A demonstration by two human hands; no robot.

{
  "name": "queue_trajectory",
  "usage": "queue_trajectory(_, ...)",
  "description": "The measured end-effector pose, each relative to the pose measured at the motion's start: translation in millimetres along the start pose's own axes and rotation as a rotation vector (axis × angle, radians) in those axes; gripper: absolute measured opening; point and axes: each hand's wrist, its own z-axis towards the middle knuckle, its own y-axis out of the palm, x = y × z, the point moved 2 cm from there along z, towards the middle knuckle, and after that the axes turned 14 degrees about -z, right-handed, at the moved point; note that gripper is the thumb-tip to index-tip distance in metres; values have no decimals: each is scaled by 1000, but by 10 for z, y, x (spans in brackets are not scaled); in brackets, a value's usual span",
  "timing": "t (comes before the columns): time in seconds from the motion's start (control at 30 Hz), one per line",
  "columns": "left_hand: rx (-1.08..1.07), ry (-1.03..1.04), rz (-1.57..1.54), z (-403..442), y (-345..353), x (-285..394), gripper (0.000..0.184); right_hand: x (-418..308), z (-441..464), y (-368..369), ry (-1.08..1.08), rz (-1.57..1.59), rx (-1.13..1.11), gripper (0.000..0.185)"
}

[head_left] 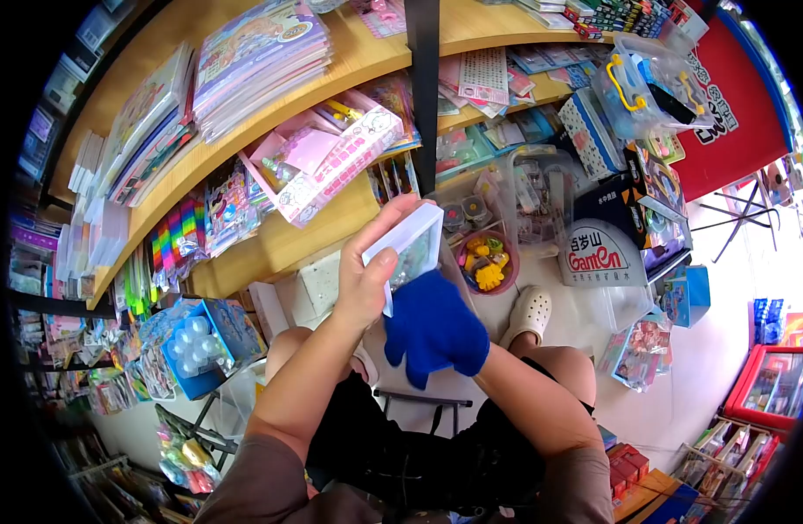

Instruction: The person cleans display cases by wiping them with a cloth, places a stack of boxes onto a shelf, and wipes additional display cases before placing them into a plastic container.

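Note:
My left hand [366, 272], bare, is closed around the side of a small white box [429, 220] with a see-through or open face. Something pale green shows inside the box, too unclear to name. My right hand [438, 330] wears a blue knitted glove and meets the lower edge of the box. Two of its glove fingers point down and to the left; the others are hidden at the box, so their grip cannot be made out. Behind the hands, a pink round tub [511, 278] holds small yellow toys [487, 266].
A wooden shelf [366, 65] curves across, with stacked books [261, 52] and a pink open carton [349, 166]. Clear plastic bins [541, 196] stand beyond the tub. At left is a blue box [192, 367] of clear balls. A small stool [423, 400] stands between my legs.

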Motion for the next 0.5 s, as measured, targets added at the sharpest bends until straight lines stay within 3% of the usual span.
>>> queue_trajectory(0.03, 6, 15, 26, 7, -8, 2, 73, -1, 6, -40, -57, -105, -10, 18)
queue_trajectory(0.07, 12, 30, 53, 13, -15, 5, 73, -19, -16, -57, 65, -185, 111, 14)
queue_trajectory(0.27, 56, -4, 10, -12, -22, -23, 74, 28, 50, -304, 147, -499, 107, 9)
queue_trajectory(0.4, 52, -33, -30, -4, -15, -1, 78, 279, 62, -29, 162, -150, 463, 11)
queue_trajectory(0.5, 46, -51, -35, -20, -18, 7, 79, 353, 98, 55, 382, 319, 578, 8)
